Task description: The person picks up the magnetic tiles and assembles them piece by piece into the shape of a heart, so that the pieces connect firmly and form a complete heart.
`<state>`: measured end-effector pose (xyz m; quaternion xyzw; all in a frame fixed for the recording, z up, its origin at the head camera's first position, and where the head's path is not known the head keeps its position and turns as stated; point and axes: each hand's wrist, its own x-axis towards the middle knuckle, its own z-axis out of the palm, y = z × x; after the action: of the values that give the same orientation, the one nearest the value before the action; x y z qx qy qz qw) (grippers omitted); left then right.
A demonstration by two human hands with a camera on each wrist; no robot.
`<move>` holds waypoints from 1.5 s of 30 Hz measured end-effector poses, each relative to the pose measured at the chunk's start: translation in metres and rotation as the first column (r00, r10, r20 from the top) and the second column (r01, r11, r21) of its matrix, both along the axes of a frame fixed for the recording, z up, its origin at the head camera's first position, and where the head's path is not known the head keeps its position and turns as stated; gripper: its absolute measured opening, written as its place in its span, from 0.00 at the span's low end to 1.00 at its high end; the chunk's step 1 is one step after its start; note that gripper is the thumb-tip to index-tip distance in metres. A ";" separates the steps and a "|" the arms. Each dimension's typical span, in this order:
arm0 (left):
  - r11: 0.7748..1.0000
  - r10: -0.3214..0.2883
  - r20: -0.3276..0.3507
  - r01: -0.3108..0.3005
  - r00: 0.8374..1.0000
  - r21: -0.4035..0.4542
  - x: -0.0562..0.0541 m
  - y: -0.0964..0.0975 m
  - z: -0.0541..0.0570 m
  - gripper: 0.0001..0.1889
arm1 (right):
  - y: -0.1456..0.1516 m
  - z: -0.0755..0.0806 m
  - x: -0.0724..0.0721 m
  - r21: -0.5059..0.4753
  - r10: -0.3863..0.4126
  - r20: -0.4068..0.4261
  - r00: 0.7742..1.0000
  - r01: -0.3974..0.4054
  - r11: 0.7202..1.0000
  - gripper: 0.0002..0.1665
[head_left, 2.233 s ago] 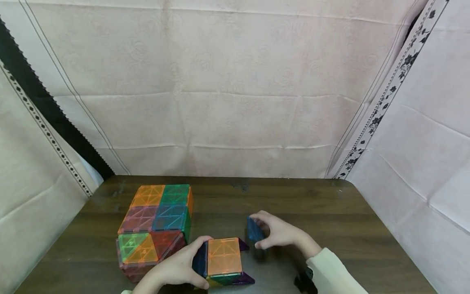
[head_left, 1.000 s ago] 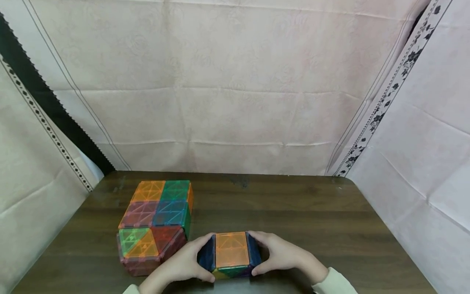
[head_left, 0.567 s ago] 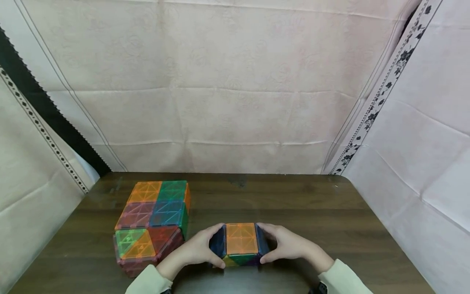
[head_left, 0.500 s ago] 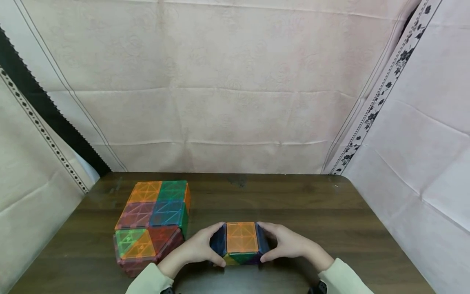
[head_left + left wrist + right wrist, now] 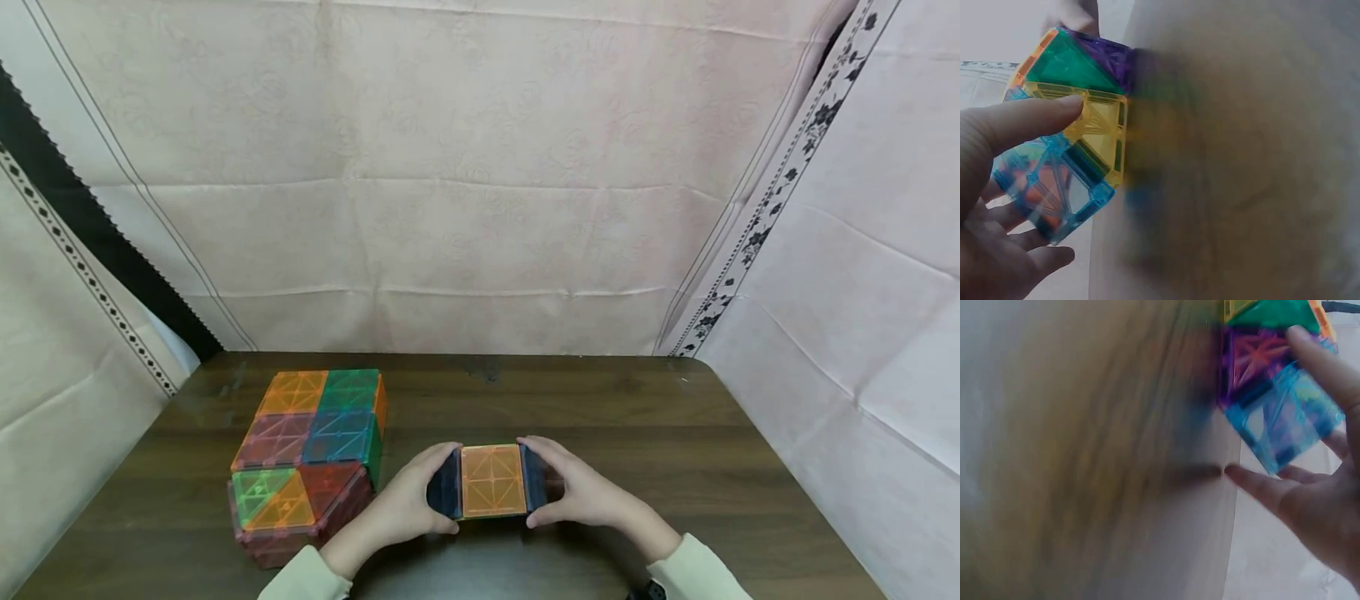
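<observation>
Between the two hands is a small block of translucent magnetic tiles (image 5: 493,481), with an orange square on top and blue tiles sloping at both ends. The left hand (image 5: 408,502) grips its left end, the thumb on the near side and the fingers behind. From the right, the right hand (image 5: 588,492) holds the other end the same way. In the left wrist view a green triangle (image 5: 1069,67), a yellow tile (image 5: 1100,128) and a purple tile show on the near side. The right wrist view has the right thumb across the purple tile (image 5: 1257,359), above a blue square (image 5: 1279,422).
A larger magnetic-tile structure (image 5: 303,458), orange, green, purple, blue and red, stands on the wooden table (image 5: 600,408) close to the left forearm. Pale cloth (image 5: 480,183) hangs behind the table and along both sides.
The right hand brought a separate blue tile onto the block's right end. Both hands then shifted the block right and away, tipping its orange top toward the head camera.
</observation>
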<state>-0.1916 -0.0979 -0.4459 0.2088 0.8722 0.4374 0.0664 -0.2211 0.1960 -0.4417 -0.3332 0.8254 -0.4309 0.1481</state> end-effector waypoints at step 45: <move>0.928 0.304 0.266 -0.347 0.915 0.133 0.025 0.015 0.008 0.52 | -0.025 -0.001 0.030 -0.143 -0.286 0.005 0.958 0.284 0.948 0.41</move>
<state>-0.1669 -0.0825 -0.4375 0.0107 0.8378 0.5401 0.0791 -0.1913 0.1707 -0.4425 -0.2238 0.8332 -0.5028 0.0536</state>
